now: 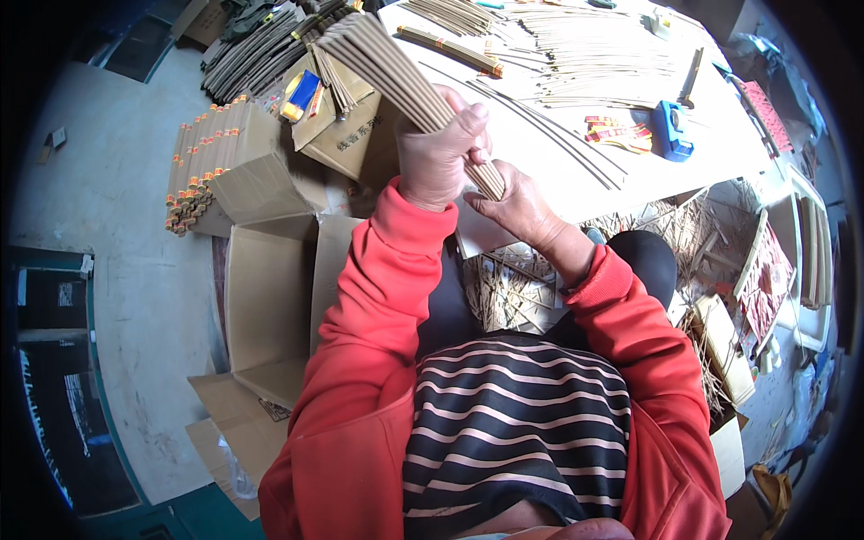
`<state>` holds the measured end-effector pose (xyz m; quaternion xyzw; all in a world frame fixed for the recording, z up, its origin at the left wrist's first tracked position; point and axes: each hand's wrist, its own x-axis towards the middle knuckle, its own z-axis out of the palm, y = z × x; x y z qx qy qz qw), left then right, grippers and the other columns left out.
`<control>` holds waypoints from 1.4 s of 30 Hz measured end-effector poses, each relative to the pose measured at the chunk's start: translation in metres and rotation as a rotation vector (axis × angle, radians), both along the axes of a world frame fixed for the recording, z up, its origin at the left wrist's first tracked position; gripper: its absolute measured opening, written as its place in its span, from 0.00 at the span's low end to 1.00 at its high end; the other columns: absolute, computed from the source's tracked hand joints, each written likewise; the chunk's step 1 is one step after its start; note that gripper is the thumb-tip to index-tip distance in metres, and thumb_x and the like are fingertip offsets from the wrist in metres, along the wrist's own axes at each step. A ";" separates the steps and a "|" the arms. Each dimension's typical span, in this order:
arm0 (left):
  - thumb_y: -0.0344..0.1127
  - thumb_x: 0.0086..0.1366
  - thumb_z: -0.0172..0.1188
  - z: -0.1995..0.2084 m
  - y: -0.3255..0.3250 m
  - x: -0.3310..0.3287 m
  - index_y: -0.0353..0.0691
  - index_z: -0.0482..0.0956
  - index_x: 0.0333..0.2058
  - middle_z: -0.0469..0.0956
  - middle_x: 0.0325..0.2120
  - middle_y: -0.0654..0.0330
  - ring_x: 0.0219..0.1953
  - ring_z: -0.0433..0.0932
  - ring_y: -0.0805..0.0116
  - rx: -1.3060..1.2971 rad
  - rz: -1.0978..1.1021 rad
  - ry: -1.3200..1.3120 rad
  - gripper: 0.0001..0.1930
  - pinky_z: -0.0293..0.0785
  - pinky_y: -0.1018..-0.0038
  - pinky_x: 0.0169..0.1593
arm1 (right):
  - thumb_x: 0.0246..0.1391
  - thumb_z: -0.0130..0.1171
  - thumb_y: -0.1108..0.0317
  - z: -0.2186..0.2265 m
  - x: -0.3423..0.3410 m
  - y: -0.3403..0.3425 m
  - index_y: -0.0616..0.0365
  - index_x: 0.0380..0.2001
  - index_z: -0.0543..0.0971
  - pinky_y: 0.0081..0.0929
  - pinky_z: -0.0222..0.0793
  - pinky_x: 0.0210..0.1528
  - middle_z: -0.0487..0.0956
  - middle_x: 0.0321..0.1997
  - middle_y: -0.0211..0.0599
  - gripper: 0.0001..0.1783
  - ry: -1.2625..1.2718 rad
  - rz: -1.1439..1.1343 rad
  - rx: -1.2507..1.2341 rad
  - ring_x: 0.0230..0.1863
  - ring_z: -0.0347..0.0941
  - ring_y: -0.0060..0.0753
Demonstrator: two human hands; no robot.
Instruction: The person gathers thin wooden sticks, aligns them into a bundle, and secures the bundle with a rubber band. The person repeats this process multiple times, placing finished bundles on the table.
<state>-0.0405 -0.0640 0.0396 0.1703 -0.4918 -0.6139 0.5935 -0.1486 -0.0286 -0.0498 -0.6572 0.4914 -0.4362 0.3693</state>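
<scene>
A bundle of thin brown incense sticks (387, 72) is held slantwise over the near left edge of the white table (540, 148). My left hand (439, 153) is wrapped round its lower part, with the thumb lying across the sticks. At the bottom end my right hand (525, 209) holds the sticks' ends between thumb and fingers, some of which are hidden. The far ends of the sticks fan slightly apart. Several loose long sticks (549, 126) lie on the table just beyond my hands.
Red-and-yellow paper labels (616, 133) lie beside a blue tape dispenser (673, 130). More incense sticks (594, 49) spread across the far tabletop, near a wrapped bundle (450, 51). An open cardboard box (270, 306) stands at my left, below stacked labelled bundles (202, 162). Broken sticks (513, 292) litter the area under the table.
</scene>
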 end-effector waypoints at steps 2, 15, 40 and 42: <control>0.31 0.60 0.53 0.014 -0.003 0.016 0.43 0.63 0.21 0.64 0.12 0.67 0.12 0.65 0.74 -0.017 -0.204 0.034 0.10 0.63 0.76 0.17 | 0.44 0.62 0.65 0.015 -0.003 0.014 0.61 0.32 0.70 0.28 0.69 0.30 0.75 0.23 0.41 0.15 -0.012 0.092 0.043 0.24 0.72 0.35; 0.33 0.60 0.54 0.002 0.031 0.029 0.47 0.68 0.24 0.65 0.13 0.68 0.14 0.64 0.75 0.288 -0.125 0.155 0.06 0.63 0.76 0.20 | 0.47 0.59 0.67 0.055 0.007 0.063 0.65 0.32 0.70 0.22 0.65 0.22 0.71 0.17 0.29 0.13 -0.080 0.182 0.380 0.18 0.67 0.21; 0.36 0.55 0.59 -0.012 0.048 0.028 0.44 0.65 0.18 0.63 0.11 0.66 0.12 0.64 0.73 0.479 -0.087 0.241 0.12 0.63 0.76 0.17 | 0.45 0.56 0.68 0.061 0.013 0.079 0.66 0.29 0.68 0.23 0.61 0.14 0.69 0.13 0.34 0.12 -0.228 0.259 0.622 0.11 0.65 0.25; 0.38 0.59 0.55 -0.012 0.050 0.027 0.45 0.65 0.18 0.63 0.12 0.68 0.14 0.64 0.75 0.467 -0.031 0.158 0.13 0.62 0.78 0.19 | 0.45 0.55 0.68 0.057 0.014 0.078 0.67 0.29 0.68 0.26 0.65 0.17 0.70 0.14 0.38 0.12 -0.137 0.207 0.513 0.13 0.67 0.29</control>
